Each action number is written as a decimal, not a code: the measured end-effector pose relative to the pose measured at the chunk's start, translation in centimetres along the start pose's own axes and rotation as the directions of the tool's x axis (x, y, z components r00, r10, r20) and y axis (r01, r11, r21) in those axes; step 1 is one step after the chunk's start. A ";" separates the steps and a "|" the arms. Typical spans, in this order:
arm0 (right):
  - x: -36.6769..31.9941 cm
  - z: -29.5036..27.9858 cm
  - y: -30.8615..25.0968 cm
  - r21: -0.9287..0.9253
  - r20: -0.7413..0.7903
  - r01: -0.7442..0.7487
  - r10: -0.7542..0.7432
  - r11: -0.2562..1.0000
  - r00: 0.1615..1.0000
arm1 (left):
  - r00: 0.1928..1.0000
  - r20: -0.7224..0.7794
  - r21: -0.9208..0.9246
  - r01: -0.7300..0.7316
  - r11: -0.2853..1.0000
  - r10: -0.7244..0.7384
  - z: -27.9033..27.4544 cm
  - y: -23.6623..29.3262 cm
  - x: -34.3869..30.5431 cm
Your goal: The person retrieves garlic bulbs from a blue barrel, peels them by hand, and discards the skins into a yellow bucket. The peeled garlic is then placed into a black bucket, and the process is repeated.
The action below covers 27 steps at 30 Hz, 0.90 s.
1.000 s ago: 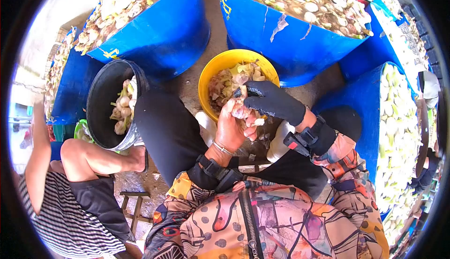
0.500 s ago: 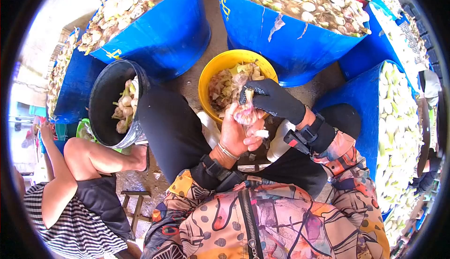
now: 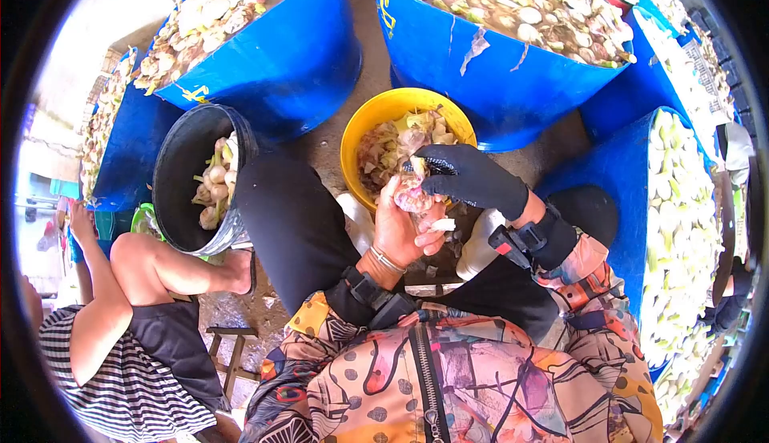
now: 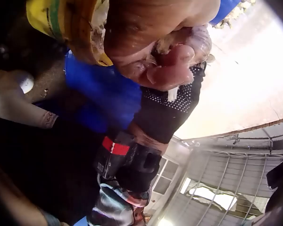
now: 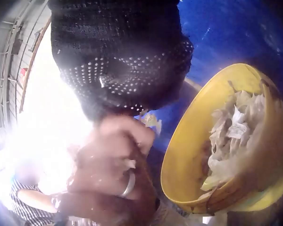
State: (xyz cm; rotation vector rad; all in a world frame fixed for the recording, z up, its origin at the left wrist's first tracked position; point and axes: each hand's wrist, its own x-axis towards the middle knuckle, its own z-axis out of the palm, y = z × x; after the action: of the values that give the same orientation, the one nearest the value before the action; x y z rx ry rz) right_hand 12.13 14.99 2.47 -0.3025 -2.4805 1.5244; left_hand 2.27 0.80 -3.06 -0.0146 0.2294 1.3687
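A pinkish, partly peeled garlic bulb [image 3: 412,197] with a short pale stem is gripped in my bare left hand [image 3: 396,231], over the near edge of the yellow bucket [image 3: 350,151]. My right hand [image 3: 477,177], in a black glove with white grip dots, pinches the bulb's stem end. A small white piece [image 3: 443,224] sticks out between the left fingers. In the left wrist view, the curled left fingers partly cover the bulb [image 4: 199,43]. From the right wrist, the glove [image 5: 127,66] hides the bulb. Papery skins and scraps [image 3: 384,151] lie in the bucket.
To the left stands a black bucket [image 3: 178,171] with several peeled bulbs [image 3: 215,179]. Big blue tubs [image 3: 497,82] full of garlic surround the spot ahead, with another blue tub [image 3: 601,195] at the right. A seated person in a striped top [image 3: 120,379] is at the left.
The garlic bulb has turned and tilted between my hands, and the gloved fingers have shifted at its stem end. The neighbouring person's arm has moved and their body leaned slightly.
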 end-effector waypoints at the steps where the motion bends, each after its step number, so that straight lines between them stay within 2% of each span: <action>1: 0.0 -0.1 -0.1 0.059 0.028 -0.016 0.014 0.998 1.000 | 0.999 0.022 -0.008 0.029 1.000 -0.029 -0.4 0.1 0.2; 5: 0.5 0.1 0.2 0.024 0.011 -0.021 0.021 0.999 1.000 | 0.996 0.041 -0.019 0.083 0.996 -0.083 -0.4 -0.1 0.3; 6: 0.5 0.2 0.1 0.014 0.004 -0.047 0.047 0.999 0.999 | 0.993 -0.115 0.032 0.024 0.999 -0.020 -0.2 0.0 0.5; 8: 0.5 0.3 -0.1 -0.066 -0.023 -0.095 0.094 0.993 0.995 | 0.906 -0.405 0.150 -0.064 0.987 0.120 0.1 0.0 1.0; 10: 0.5 0.3 -0.3 -0.210 -0.070 -0.135 0.123 0.968 0.990 | 0.914 -0.335 0.288 -0.133 0.948 0.230 -0.3 -0.3 1.1; 13: 0.7 0.5 0.0 -0.191 -0.148 -0.164 0.137 0.968 0.979 | 0.922 -0.209 0.407 -0.220 0.886 0.325 -1.0 -0.6 0.9; 15: 0.9 0.2 0.7 -0.097 -0.137 -0.059 0.046 0.994 0.989 | 0.935 -0.135 0.439 -0.241 0.865 0.329 -0.9 -0.2 0.7; 16: 0.9 0.0 0.9 -0.049 -0.136 -0.006 0.000 0.999 0.991 | 0.944 -0.129 0.403 -0.230 0.886 0.304 -0.6 -0.2 0.7; 21: 0.4 -0.2 0.4 0.114 -0.126 -0.123 0.138 0.986 0.982 | 0.973 -0.090 0.293 -0.180 0.939 0.215 0.1 0.0 0.1; 25: 0.6 -0.5 0.6 0.101 -0.078 -0.062 0.070 0.993 0.995 | 0.986 -0.063 0.243 -0.138 0.960 0.157 0.0 0.2 0.0; 27: 0.5 -0.4 0.4 0.122 -0.099 -0.076 0.089 0.990 0.991 | 0.987 -0.058 0.224 -0.134 0.965 0.151 -0.3 0.2 -0.1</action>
State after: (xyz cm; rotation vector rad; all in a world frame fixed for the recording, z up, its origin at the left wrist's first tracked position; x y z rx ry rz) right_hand 11.78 15.63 2.28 -0.4579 -2.3142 1.6351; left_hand 1.96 0.70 -3.36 0.1375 0.4509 1.4811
